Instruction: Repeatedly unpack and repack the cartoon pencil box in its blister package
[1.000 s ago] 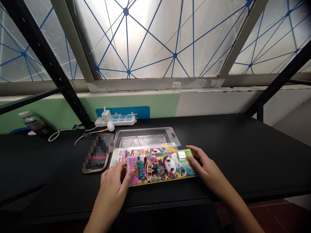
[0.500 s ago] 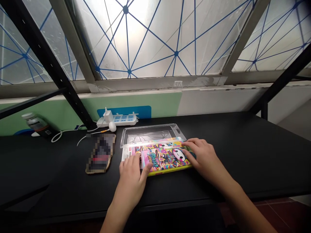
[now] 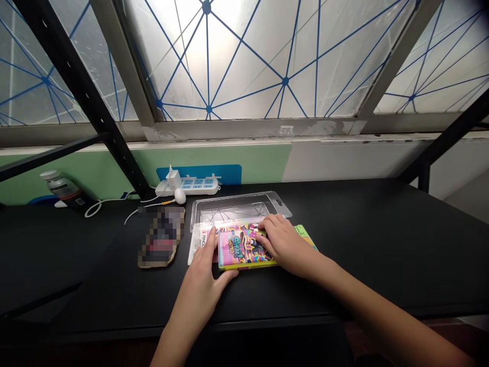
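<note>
A bright pink and yellow cartoon-printed pencil case (image 3: 240,250) lies on the black table, with a green end (image 3: 306,236) showing past my right hand (image 3: 286,244). My right hand covers its middle from above, fingers curled over the far edge. My left hand (image 3: 202,290) grips its left end, thumb along the near edge. Under the case lies a printed packaging card (image 3: 200,239), partly hidden. Beyond it sits a clear plastic blister tray (image 3: 233,208).
A phone (image 3: 160,237), pixelated, lies left of the card. Behind stand a white power strip (image 3: 187,186) with a plugged-in charger, a white rounded object (image 3: 180,195) on a cable, and a bottle (image 3: 63,187) lying far left. Black rack posts rise from the black table (image 3: 382,244).
My right hand has slid left across the pencil case, from its green end to its middle. My left hand has moved right with the case's left end, and the case now sits more squarely on the card.
</note>
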`<control>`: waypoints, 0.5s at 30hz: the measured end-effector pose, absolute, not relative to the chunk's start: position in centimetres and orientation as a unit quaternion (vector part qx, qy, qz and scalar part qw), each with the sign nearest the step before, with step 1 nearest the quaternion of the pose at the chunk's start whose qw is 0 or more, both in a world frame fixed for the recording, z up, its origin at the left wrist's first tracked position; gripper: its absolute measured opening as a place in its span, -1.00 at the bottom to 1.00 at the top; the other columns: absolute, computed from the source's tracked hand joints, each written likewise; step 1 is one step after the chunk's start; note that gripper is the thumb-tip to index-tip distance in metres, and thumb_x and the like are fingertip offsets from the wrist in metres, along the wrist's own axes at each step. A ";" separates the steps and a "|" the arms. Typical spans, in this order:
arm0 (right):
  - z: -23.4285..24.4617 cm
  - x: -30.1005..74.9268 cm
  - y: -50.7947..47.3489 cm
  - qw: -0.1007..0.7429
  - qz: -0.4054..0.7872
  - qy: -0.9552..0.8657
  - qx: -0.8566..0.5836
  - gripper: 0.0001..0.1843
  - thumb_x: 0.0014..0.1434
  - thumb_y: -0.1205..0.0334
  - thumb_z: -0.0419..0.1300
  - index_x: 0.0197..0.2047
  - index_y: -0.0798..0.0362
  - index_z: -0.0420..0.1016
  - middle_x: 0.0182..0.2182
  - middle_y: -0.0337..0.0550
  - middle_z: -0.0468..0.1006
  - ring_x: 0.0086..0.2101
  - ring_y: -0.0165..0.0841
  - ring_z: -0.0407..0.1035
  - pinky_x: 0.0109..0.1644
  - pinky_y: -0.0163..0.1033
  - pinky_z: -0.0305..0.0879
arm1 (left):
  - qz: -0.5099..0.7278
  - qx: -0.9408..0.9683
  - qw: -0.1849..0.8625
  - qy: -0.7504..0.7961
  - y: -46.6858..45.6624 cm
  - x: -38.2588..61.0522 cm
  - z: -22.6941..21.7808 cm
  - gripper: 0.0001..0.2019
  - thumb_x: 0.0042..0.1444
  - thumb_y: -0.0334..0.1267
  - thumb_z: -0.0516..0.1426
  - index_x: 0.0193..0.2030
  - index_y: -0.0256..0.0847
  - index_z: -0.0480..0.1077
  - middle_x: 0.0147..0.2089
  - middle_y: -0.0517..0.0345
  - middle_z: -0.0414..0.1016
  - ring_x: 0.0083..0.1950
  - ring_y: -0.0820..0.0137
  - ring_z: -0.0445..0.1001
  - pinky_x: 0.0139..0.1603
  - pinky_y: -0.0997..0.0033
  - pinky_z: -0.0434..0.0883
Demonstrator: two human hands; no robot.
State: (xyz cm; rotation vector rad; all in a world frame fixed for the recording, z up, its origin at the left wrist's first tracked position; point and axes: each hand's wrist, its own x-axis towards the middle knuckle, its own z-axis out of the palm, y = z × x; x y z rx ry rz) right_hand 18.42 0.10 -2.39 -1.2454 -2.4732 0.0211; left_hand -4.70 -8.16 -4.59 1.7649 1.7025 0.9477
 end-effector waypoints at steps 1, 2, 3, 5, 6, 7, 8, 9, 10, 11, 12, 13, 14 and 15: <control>-2.4 18.4 0.1 0.191 0.012 -0.874 -0.446 -0.79 0.43 0.13 0.05 -0.11 0.04 0.43 -0.15 0.01 0.52 -0.14 -0.09 0.35 -0.08 0.05 0.36 | 0.353 0.646 0.257 0.627 -8.1 -4.8 -4.5 -0.07 0.14 -0.17 0.27 0.56 0.01 -0.11 0.38 -0.04 0.35 0.39 0.10 0.34 0.34 0.09 0.32; -2.4 18.4 0.1 0.196 0.014 -0.871 -0.450 -0.80 0.44 0.14 0.04 -0.13 0.03 0.42 -0.16 0.00 0.51 -0.15 -0.10 0.35 -0.09 0.04 0.36 | 0.355 0.643 0.262 0.626 -8.1 -4.8 -4.4 -0.06 0.13 -0.18 0.28 0.56 0.01 -0.12 0.38 -0.03 0.35 0.38 0.11 0.36 0.33 0.11 0.33; -2.4 18.4 0.0 0.200 0.015 -0.869 -0.453 -0.81 0.43 0.15 0.04 -0.14 0.02 0.41 -0.17 -0.01 0.51 -0.16 -0.11 0.35 -0.10 0.03 0.36 | 0.356 0.640 0.269 0.625 -8.2 -4.8 -4.3 -0.04 0.12 -0.20 0.28 0.57 0.01 -0.14 0.39 -0.03 0.35 0.37 0.12 0.38 0.33 0.12 0.34; -2.3 18.4 -0.1 0.212 0.017 -0.865 -0.454 -0.84 0.43 0.16 0.05 -0.16 0.01 0.38 -0.19 -0.03 0.50 -0.17 -0.13 0.35 -0.12 0.00 0.35 | 0.354 0.636 0.286 0.622 -8.2 -4.8 -4.1 -0.02 0.13 -0.21 0.29 0.57 0.01 -0.17 0.41 -0.05 0.33 0.37 0.13 0.39 0.32 0.14 0.34; -2.3 18.3 -0.1 0.220 0.018 -0.864 -0.453 -0.85 0.42 0.17 0.05 -0.16 0.01 0.38 -0.19 -0.03 0.50 -0.17 -0.13 0.35 -0.12 -0.02 0.35 | 0.352 0.635 0.295 0.621 -8.2 -4.8 -4.0 -0.02 0.14 -0.21 0.28 0.58 0.01 -0.19 0.41 -0.05 0.33 0.37 0.13 0.39 0.32 0.13 0.34; -2.3 18.2 -0.1 0.230 0.018 -0.861 -0.453 -0.86 0.43 0.17 0.05 -0.15 0.01 0.37 -0.19 -0.03 0.50 -0.17 -0.14 0.35 -0.11 -0.03 0.34 | 0.350 0.633 0.302 0.621 -8.3 -4.8 -4.0 -0.02 0.15 -0.21 0.27 0.58 0.00 -0.21 0.41 -0.05 0.34 0.36 0.13 0.40 0.32 0.13 0.34; -2.3 18.2 -0.1 0.242 0.017 -0.859 -0.452 -0.86 0.43 0.17 0.04 -0.14 0.01 0.37 -0.18 -0.02 0.49 -0.16 -0.14 0.35 -0.10 -0.03 0.34 | 0.349 0.633 0.307 0.619 -8.3 -4.8 -3.9 -0.03 0.17 -0.21 0.27 0.58 -0.01 -0.22 0.40 -0.06 0.36 0.36 0.13 0.41 0.32 0.13 0.34; -2.3 18.1 -0.1 0.255 0.014 -0.855 -0.451 -0.85 0.43 0.17 0.03 -0.13 0.02 0.36 -0.17 0.00 0.49 -0.15 -0.13 0.35 -0.08 -0.02 0.34 | 0.350 0.634 0.309 0.617 -8.3 -4.8 -3.9 -0.04 0.18 -0.20 0.26 0.58 -0.02 -0.22 0.39 -0.06 0.38 0.35 0.13 0.42 0.31 0.13 0.35; -2.3 18.0 -0.1 0.268 0.011 -0.851 -0.451 -0.85 0.44 0.17 0.02 -0.12 0.02 0.36 -0.17 0.01 0.49 -0.14 -0.13 0.35 -0.07 -0.01 0.33 | 0.350 0.638 0.309 0.613 -8.3 -4.9 -3.9 -0.06 0.20 -0.18 0.26 0.58 -0.04 -0.19 0.38 -0.06 0.39 0.34 0.13 0.42 0.32 0.12 0.35; -2.3 18.0 -0.1 0.282 0.007 -0.847 -0.450 -0.85 0.44 0.17 0.02 -0.12 0.03 0.35 -0.16 0.03 0.49 -0.14 -0.12 0.35 -0.06 0.00 0.33 | 0.351 0.644 0.306 0.607 -8.3 -5.0 -3.8 -0.12 0.22 -0.15 0.25 0.57 -0.05 -0.13 0.37 -0.06 0.40 0.34 0.13 0.42 0.32 0.11 0.34; -2.3 18.0 -0.1 0.294 0.003 -0.844 -0.449 -0.84 0.44 0.17 0.02 -0.12 0.03 0.35 -0.16 0.04 0.49 -0.13 -0.11 0.36 -0.04 0.02 0.32 | 0.352 0.652 0.303 0.599 -8.3 -5.2 -3.7 -0.20 0.25 -0.10 0.22 0.55 -0.05 -0.02 0.37 -0.05 0.40 0.35 0.12 0.41 0.34 0.10 0.33; -2.3 18.0 -0.2 0.303 -0.001 -0.841 -0.447 -0.85 0.43 0.16 0.02 -0.12 0.03 0.35 -0.16 0.04 0.50 -0.12 -0.10 0.36 -0.03 0.03 0.31 | 0.354 0.660 0.304 0.589 -8.3 -5.4 -3.6 -0.31 0.30 -0.03 0.18 0.51 -0.06 0.10 0.38 -0.04 0.40 0.37 0.11 0.38 0.36 0.09 0.32; -2.2 18.0 -0.4 0.314 -0.007 -0.839 -0.444 -0.85 0.43 0.16 0.03 -0.12 0.02 0.35 -0.15 0.04 0.51 -0.11 -0.09 0.36 -0.03 0.04 0.31 | 0.358 0.665 0.311 0.577 -8.3 -5.7 -3.5 -0.40 0.35 0.04 0.10 0.46 -0.07 0.21 0.38 -0.02 0.40 0.39 0.11 0.35 0.38 0.07 0.30; -2.1 18.1 -0.7 0.328 -0.013 -0.837 -0.438 -0.86 0.43 0.15 0.04 -0.11 0.00 0.35 -0.15 0.04 0.52 -0.10 -0.08 0.37 -0.03 0.04 0.31 | 0.363 0.666 0.326 0.564 -8.3 -6.0 -3.3 -0.45 0.40 0.09 0.00 0.42 -0.08 0.29 0.38 0.00 0.41 0.42 0.11 0.33 0.40 0.06 0.27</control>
